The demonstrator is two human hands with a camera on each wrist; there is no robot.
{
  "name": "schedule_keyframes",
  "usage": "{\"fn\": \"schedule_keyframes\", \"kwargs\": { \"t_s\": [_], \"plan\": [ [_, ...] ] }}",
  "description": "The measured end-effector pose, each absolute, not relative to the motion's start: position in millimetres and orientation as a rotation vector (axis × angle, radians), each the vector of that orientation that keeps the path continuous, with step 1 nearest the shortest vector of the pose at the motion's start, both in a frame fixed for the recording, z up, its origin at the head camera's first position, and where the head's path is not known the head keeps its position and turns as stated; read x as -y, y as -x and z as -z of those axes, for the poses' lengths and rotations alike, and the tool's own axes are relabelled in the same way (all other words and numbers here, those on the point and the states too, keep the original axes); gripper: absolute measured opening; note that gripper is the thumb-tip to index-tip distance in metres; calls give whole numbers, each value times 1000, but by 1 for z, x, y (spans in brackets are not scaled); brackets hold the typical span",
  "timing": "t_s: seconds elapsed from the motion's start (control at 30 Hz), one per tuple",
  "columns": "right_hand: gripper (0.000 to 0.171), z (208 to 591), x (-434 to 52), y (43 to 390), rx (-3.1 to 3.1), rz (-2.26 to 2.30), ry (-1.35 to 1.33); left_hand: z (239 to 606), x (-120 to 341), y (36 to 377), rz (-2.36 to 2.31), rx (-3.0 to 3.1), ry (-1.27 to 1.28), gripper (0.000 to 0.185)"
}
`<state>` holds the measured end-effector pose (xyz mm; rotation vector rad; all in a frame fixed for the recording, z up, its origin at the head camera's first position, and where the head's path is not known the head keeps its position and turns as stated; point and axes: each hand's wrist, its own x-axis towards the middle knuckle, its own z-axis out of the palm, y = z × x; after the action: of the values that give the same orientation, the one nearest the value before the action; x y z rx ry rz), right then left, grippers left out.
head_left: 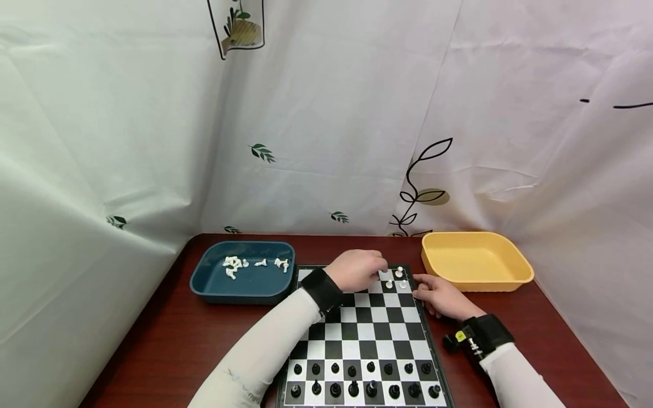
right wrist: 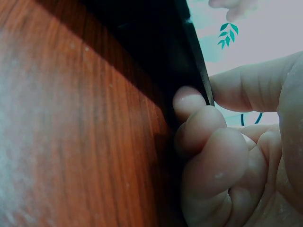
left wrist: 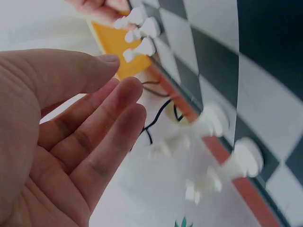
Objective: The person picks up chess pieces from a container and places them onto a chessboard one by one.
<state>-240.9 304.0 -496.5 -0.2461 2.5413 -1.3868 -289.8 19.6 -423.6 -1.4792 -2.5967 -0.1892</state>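
With our right hand (head_left: 442, 296), fingers pinching the chessboard (head_left: 364, 314), we risked jolting over the white pieces (head_left: 400, 272); our left hand (head_left: 356, 270), fingers relaxed and empty, could have brushed them.

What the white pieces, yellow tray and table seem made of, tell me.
White pieces: likely plastic, smooth; even white, no visible grain. Yellow tray: probably molded plastic, low sheen; one even color, rounded corners. Table: wood or wood-look laminate; streaked reddish-brown grain, pale sheen suggesting a sealed finish.
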Motion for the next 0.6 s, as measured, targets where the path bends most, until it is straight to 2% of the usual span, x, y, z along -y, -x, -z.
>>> {"fn": "schedule_keyframes", "kwargs": {
  "t_s": [0.33,0.6],
  "plan": [
    [65,494,-305,239,-2563,1348,248,394,45,292,345,2589,1308,18],
    [62,495,-305,240,-2558,1353,258,384,97,299,444,2582,1121,19]
  ]
}}
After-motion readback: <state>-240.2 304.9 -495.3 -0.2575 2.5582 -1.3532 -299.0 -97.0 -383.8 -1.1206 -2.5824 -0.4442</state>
